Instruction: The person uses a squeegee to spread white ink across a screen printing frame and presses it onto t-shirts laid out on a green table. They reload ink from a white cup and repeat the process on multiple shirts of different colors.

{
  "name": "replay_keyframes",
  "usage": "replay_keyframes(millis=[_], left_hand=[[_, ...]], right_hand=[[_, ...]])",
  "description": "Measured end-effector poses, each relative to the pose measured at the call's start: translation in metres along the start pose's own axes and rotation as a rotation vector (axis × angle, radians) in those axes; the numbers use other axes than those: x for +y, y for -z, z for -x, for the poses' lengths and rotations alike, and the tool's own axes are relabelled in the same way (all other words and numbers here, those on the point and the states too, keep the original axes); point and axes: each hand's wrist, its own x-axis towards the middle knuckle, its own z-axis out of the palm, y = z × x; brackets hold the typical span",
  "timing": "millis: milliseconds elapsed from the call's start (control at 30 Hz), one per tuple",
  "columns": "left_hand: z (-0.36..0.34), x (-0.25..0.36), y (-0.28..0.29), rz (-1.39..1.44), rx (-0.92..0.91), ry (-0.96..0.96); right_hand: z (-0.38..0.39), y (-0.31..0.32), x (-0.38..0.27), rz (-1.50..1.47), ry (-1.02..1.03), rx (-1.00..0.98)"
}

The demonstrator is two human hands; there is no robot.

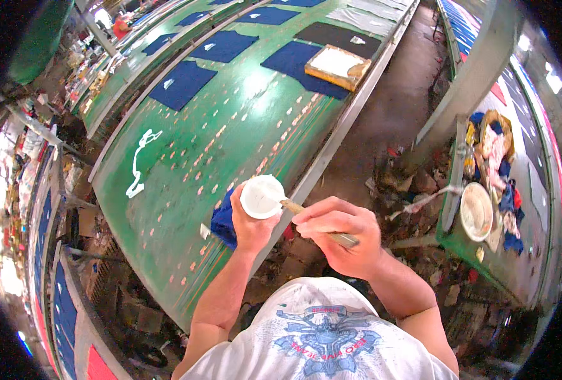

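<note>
- A white cup [262,197] is held up by the left grip [254,233], with the fingers curled around its side; it is seen over the edge of the green worktop [118,174].
- A tool with a wooden handle [293,207] is pinched by the right grip [344,235], and its tip is pointed into the mouth of the cup. Whether it is a brush or a flat stick cannot be told.
- Pale stuff can be seen in the cup; it is probably being stirred or scooped.
- For the next move, the cup should be kept still and upright while the tool is lifted past the rim.
- Drips should be kept off the blue cloth [223,218] just beside the left grip.
- Farther up the worktop, a wooden frame [337,66] is laid partly on another blue cloth piece [287,63].
</note>
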Motion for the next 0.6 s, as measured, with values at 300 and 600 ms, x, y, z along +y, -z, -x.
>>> replay_keyframes(millis=[300,600], left_hand=[[-0.072,0.014,-0.096,0.09,0.082,0.09],[-0.126,-0.044,-0.111,-0.021,0.177,0.136]], right_hand=[[-0.089,0.115,0.06,-0.175,-0.028,-0.175],[-0.164,0.12,0.135,-0.217,-0.168,-0.17]])
